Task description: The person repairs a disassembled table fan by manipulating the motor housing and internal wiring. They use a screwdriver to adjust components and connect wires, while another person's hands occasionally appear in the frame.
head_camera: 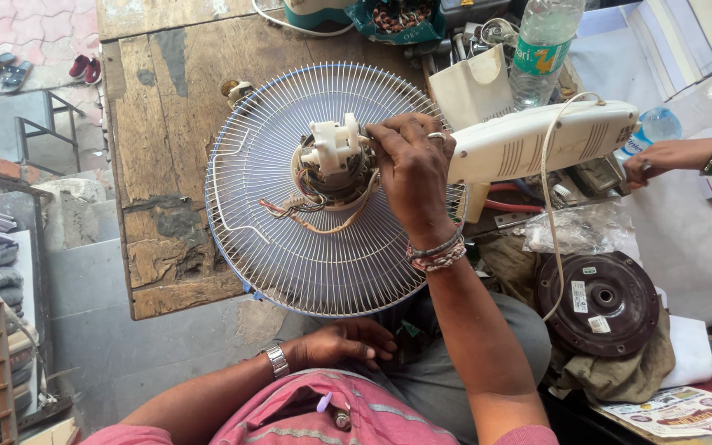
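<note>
Fan guard (290, 247) with its motor (335, 161) lies mid-frame on the desk (158, 99). Right hand (409, 169) pinches closed on the motor's white part; left hand (348, 342), fingers loosely curled, rests low at the lap.

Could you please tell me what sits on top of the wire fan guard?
A white motor part with loose wires sits on the fan guard; the right hand covers its right side.

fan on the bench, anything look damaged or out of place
Yes. The fan lies face down with its motor bared, no rear cover, and loose wires spilling onto the grille. The right hand is at the motor; the left hand rests in the lap. The bench is cracked and chipped.
</note>
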Available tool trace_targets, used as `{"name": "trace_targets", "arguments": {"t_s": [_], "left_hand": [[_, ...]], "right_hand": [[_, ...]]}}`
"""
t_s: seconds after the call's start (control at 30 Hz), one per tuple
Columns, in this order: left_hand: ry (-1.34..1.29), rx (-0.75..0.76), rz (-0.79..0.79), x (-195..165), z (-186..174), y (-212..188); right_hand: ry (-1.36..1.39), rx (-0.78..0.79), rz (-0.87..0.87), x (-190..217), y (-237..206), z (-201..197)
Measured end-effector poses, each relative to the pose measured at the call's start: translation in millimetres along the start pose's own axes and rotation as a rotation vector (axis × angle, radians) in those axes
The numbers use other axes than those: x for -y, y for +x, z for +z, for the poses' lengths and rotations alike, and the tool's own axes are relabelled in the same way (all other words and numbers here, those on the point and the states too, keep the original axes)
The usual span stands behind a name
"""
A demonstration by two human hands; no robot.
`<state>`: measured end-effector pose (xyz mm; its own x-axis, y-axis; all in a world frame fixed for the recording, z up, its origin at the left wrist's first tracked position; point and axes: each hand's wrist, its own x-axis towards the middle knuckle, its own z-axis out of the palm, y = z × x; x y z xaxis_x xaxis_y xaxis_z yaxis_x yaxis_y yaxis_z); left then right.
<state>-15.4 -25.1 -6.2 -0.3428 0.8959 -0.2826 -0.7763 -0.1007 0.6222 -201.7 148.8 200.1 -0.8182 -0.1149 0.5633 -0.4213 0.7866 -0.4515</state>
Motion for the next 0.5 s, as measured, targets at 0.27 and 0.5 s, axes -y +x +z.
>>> {"name": "trace_targets", "arguments": {"t_s": [0.27,0.5], "left_hand": [[-0.014,-0.004,0.006,4.3,-2.0,-1.6],[-0.006,0.009,0.02,8.5,-2.9,0.7]], "right_hand": [[-0.198,0.038,-0.157,2.6,-0.8,-8.6],[-0.279,0.068,-0.2,0.1,-5.5,-9.9]]}}
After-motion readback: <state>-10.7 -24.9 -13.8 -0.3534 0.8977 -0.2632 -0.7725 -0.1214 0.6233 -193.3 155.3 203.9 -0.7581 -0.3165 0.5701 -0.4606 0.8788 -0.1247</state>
